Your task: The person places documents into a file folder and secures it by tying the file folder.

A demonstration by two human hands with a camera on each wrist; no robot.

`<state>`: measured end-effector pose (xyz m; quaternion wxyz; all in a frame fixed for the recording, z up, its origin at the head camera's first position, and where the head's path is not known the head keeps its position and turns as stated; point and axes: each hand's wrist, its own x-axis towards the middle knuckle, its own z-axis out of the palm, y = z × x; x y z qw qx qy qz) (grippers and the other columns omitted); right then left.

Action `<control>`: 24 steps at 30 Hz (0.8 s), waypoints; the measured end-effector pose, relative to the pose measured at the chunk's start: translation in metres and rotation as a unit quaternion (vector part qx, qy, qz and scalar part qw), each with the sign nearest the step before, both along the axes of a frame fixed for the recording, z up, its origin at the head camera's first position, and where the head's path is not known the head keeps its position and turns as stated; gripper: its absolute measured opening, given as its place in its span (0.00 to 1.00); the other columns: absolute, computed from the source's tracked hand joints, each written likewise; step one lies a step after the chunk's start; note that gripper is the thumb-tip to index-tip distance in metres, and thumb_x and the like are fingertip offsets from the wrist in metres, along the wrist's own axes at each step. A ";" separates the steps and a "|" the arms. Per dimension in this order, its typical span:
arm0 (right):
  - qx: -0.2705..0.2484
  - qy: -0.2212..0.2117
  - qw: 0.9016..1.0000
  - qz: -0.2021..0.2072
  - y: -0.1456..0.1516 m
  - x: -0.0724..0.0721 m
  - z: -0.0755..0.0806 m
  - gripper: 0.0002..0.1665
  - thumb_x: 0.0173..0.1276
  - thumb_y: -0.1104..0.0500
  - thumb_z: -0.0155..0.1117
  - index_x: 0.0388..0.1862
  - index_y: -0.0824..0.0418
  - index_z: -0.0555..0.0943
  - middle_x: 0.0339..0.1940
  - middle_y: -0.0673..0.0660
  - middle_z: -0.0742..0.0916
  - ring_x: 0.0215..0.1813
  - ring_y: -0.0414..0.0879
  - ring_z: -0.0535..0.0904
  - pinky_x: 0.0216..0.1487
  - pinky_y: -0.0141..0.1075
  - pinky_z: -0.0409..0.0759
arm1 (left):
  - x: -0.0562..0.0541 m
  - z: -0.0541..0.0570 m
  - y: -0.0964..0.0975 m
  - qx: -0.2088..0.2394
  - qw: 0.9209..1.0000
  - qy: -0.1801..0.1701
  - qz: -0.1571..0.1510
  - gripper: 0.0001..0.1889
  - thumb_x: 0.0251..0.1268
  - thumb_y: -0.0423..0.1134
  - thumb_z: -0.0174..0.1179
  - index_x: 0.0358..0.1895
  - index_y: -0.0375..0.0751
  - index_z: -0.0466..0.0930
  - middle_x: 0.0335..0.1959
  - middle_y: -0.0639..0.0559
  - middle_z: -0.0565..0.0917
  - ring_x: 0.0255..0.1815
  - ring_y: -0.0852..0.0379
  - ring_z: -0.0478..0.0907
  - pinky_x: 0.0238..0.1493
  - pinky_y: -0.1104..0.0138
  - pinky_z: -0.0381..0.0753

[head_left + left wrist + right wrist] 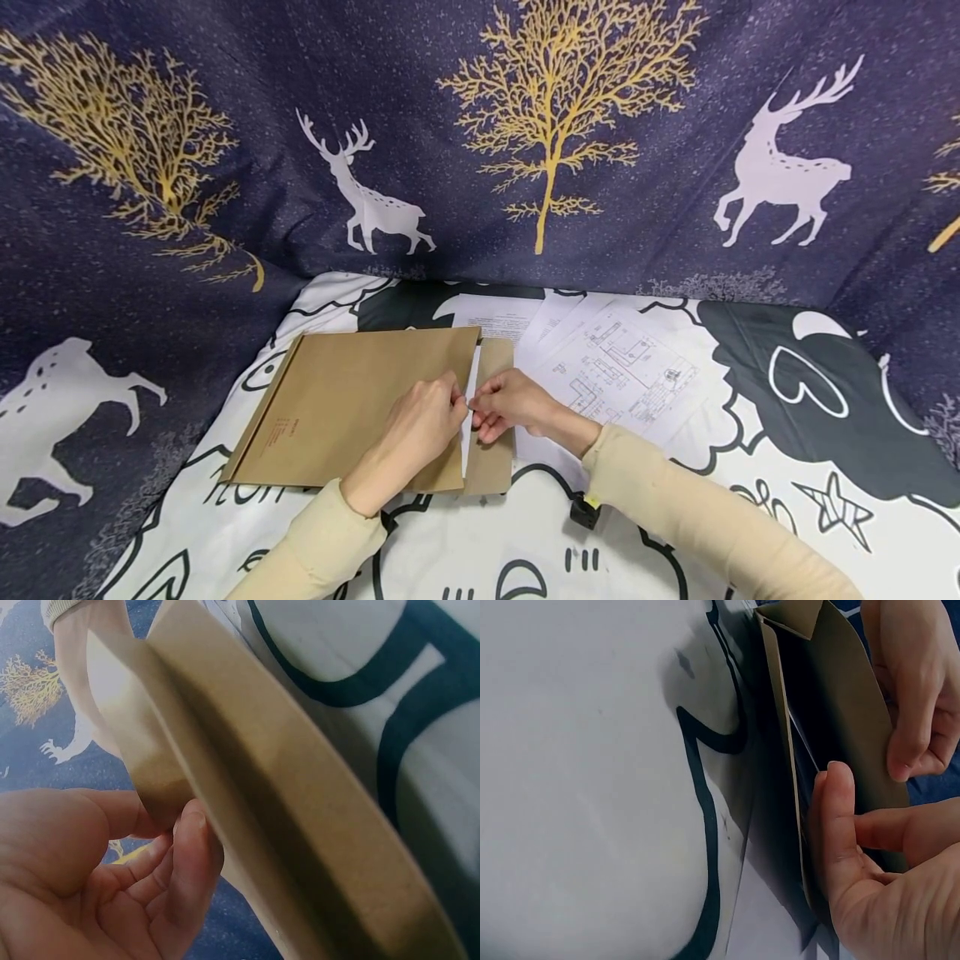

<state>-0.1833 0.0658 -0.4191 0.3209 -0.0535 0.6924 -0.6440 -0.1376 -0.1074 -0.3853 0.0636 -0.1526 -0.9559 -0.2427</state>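
Fingers (196,847) of the left hand (422,421) pinched the envelope (345,392) at its mouth; whether the right hand (510,404) beside it pinched anything was unclear. Lying on the cloth (465,542), the envelope looked light, stiff but creasable, best held by its edges. Papers (622,358) lay beyond, rightward.

The left hand (427,417) pinches; the right hand (517,402) sits just beside it, both forearms (675,492) angled inward.

We see the bare left hand (97,881) pinch the edge of a folded brown cardboard folder (292,780), dark-blue gold-printed cloth (94,774) behind, white dark-lined cloth (442,772) beside.
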 end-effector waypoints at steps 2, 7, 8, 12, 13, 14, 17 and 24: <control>0.000 0.000 1.000 0.000 -0.002 0.000 0.000 0.07 0.75 0.71 0.56 0.38 0.76 0.80 0.26 0.60 0.84 0.22 0.43 0.83 0.27 0.34 0.85 | 0.000 0.000 0.000 0.002 1.000 0.002 -0.001 0.07 0.63 0.30 0.64 0.29 0.42 0.77 0.19 0.54 0.76 0.19 0.56 0.73 0.20 0.62 0.71; 0.000 0.004 1.000 -0.005 -0.007 0.000 0.000 0.09 0.74 0.73 0.52 0.36 0.73 0.80 0.25 0.60 0.84 0.21 0.43 0.83 0.27 0.34 0.85 | 0.001 0.001 -0.001 0.004 1.000 -0.002 -0.001 0.07 0.63 0.31 0.64 0.29 0.43 0.76 0.18 0.54 0.75 0.20 0.56 0.73 0.21 0.62 0.71; -0.001 0.005 1.000 -0.006 -0.008 0.000 0.000 0.09 0.74 0.74 0.51 0.36 0.73 0.79 0.25 0.60 0.84 0.21 0.43 0.82 0.27 0.34 0.84 | 0.000 0.001 -0.001 0.003 1.000 -0.004 -0.001 0.08 0.63 0.31 0.64 0.29 0.43 0.76 0.18 0.54 0.75 0.20 0.56 0.73 0.21 0.62 0.71; -0.005 0.010 1.000 -0.006 -0.010 0.001 0.000 0.10 0.75 0.74 0.49 0.37 0.74 0.79 0.25 0.61 0.84 0.21 0.43 0.82 0.27 0.34 0.84 | 0.000 0.002 -0.001 -0.001 1.000 -0.014 0.001 0.07 0.64 0.32 0.64 0.29 0.44 0.76 0.19 0.55 0.75 0.20 0.56 0.73 0.21 0.62 0.71; -0.004 0.011 1.000 -0.007 -0.010 0.001 0.000 0.10 0.75 0.73 0.50 0.38 0.75 0.79 0.25 0.61 0.83 0.20 0.43 0.82 0.26 0.34 0.84 | 0.000 0.002 0.000 -0.002 1.000 -0.015 0.002 0.07 0.64 0.32 0.64 0.30 0.44 0.76 0.19 0.55 0.75 0.20 0.56 0.73 0.21 0.62 0.71; -0.004 0.013 1.000 -0.008 -0.010 0.001 0.000 0.10 0.76 0.73 0.50 0.38 0.75 0.79 0.25 0.61 0.83 0.20 0.44 0.82 0.26 0.34 0.84 | 0.000 0.002 0.000 -0.002 1.000 -0.016 0.002 0.07 0.65 0.32 0.64 0.30 0.44 0.77 0.19 0.55 0.75 0.20 0.55 0.73 0.21 0.62 0.71; 0.000 0.019 1.000 -0.014 -0.011 0.002 0.001 0.09 0.76 0.72 0.51 0.38 0.76 0.79 0.25 0.61 0.83 0.20 0.44 0.81 0.26 0.34 0.84 | 0.000 0.001 0.000 -0.002 1.000 -0.016 0.002 0.07 0.65 0.32 0.64 0.30 0.43 0.76 0.19 0.55 0.75 0.20 0.56 0.73 0.21 0.63 0.70; 0.045 0.068 0.996 -0.023 -0.007 0.006 0.003 0.06 0.73 0.72 0.56 0.40 0.74 0.81 0.25 0.61 0.83 0.19 0.45 0.80 0.23 0.35 0.83 | 0.000 0.001 0.000 0.001 1.000 -0.018 0.003 0.07 0.65 0.31 0.64 0.30 0.42 0.76 0.18 0.54 0.74 0.18 0.57 0.71 0.19 0.65 0.68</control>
